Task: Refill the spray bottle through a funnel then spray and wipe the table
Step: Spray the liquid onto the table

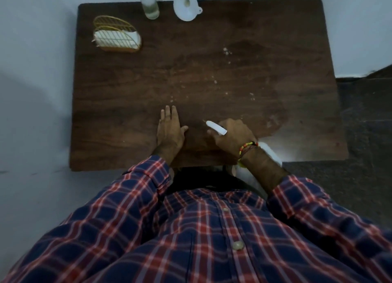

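Dark brown wooden table (212,70) filling mid-frame, right hand (231,137) at lower centre closed around a white plastic spray bottle (269,153), nozzle pointing left, left hand (169,129) flat and open on the wood beside it, gold wire napkin holder (116,35) upper left, clear water bottle (151,6) and white funnel (186,8) at top edge.

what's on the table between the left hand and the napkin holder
Nothing: in the head view, only bare dark wood of the table lies between the flat left hand and the gold napkin holder.

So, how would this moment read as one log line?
right hand: holding spray bottle, nozzle toward table | left hand: flat on table | funnel: far edge
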Demonstrator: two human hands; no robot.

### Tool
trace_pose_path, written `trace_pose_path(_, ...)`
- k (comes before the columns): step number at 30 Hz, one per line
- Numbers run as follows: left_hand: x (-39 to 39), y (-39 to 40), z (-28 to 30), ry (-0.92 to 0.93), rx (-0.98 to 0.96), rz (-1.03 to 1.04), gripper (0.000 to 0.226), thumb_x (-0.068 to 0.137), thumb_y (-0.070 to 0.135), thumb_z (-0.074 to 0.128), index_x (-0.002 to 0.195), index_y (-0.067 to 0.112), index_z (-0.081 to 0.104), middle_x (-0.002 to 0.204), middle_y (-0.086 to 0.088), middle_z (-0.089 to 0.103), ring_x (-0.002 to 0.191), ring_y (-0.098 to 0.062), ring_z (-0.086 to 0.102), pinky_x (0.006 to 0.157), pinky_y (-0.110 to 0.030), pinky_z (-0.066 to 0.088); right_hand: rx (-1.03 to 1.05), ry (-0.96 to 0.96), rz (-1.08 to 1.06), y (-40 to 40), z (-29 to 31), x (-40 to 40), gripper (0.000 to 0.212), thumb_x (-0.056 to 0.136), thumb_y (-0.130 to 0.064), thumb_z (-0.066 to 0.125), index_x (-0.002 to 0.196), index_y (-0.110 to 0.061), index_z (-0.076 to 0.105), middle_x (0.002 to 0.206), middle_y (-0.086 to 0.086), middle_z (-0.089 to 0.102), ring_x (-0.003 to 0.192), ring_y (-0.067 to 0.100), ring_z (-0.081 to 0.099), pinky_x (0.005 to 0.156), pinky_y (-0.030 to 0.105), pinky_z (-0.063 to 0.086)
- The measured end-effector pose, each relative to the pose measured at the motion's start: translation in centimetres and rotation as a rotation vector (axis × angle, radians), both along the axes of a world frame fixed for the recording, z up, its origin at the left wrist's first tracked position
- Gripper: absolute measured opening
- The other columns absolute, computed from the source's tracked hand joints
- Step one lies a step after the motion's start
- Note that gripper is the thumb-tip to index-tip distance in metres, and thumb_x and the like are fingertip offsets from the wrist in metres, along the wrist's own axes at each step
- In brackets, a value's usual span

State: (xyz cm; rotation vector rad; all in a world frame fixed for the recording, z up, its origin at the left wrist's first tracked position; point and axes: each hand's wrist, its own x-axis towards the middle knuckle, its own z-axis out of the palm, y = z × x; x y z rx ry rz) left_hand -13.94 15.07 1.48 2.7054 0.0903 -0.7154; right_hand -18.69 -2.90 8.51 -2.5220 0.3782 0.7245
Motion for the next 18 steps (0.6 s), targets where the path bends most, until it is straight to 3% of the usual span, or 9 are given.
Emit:
trace_pose_path(3, 1.1, 2.0, 0.4, 0.023, -0.008, 0.036, 0.078, 0.100, 0.030, 0.056, 0.158, 0.009, 0.007, 0.167, -0.009, 0.001, 0.153, -0.026, 0.000, 0.122, -0.042, 0.017, -0.009, -0.062, 0.002, 1.4, 0.9, 2.1, 0.048, 0.083, -0.064, 0.049, 0.103, -0.025, 0.069, 0.097, 0.005, 0.071, 0.093, 0.032, 0.065, 0.074, 0.034, 0.048)
trace_pose_path(6, 2.3, 3.4, 0.5, 0.070, -0.015, 0.031, 0.075, 0.101, 0.028, 0.054, 0.158, 0.010, 0.008, 0.167, -0.008, -0.001, 0.153, -0.026, -0.002, 0.120, -0.044, 0.020, 0.042, -0.165, -0.181, 1.8, 2.1, 4.2, 0.041, 0.088, -0.054, 0.060, 0.100, -0.016, 0.068, 0.108, 0.013, 0.069, 0.104, 0.037, 0.062, 0.088, 0.041, 0.050)
trace_pose_path(11, 3.8, 3.5, 0.8, 0.075, -0.022, -0.011, 0.074, 0.100, 0.025, 0.055, 0.158, 0.011, 0.011, 0.167, -0.007, 0.002, 0.153, -0.028, 0.001, 0.120, -0.045, 0.021, 0.008, -0.293, -0.345, 1.1, 3.2, 6.8, 0.039, 0.090, -0.046, 0.062, 0.105, -0.010, 0.070, 0.111, 0.018, 0.069, 0.107, 0.040, 0.062, 0.090, 0.041, 0.048)
trace_pose_path(16, 4.7, 3.0, 0.9, 0.098, -0.034, -0.060, 0.078, 0.098, 0.024, 0.059, 0.158, 0.011, 0.011, 0.167, -0.007, 0.004, 0.153, -0.030, 0.003, 0.119, -0.046, 0.022, 0.061, -0.333, -0.350, 1.4, 3.0, 8.3, 0.040, 0.081, -0.058, 0.062, 0.088, -0.019, 0.072, 0.083, 0.010, 0.073, 0.080, 0.035, 0.069, 0.078, 0.045, 0.058)
trace_pose_path(18, 5.0, 2.7, 1.0, 0.138, -0.027, -0.080, 0.082, 0.097, 0.024, 0.062, 0.158, 0.010, 0.009, 0.167, -0.009, 0.002, 0.153, -0.033, 0.003, 0.121, -0.048, 0.022, 0.087, -0.342, -0.322, 2.3, 3.0, 8.9, 0.036, 0.082, -0.053, 0.065, 0.092, -0.020, 0.074, 0.082, 0.006, 0.073, 0.082, 0.031, 0.070, 0.076, 0.038, 0.057)
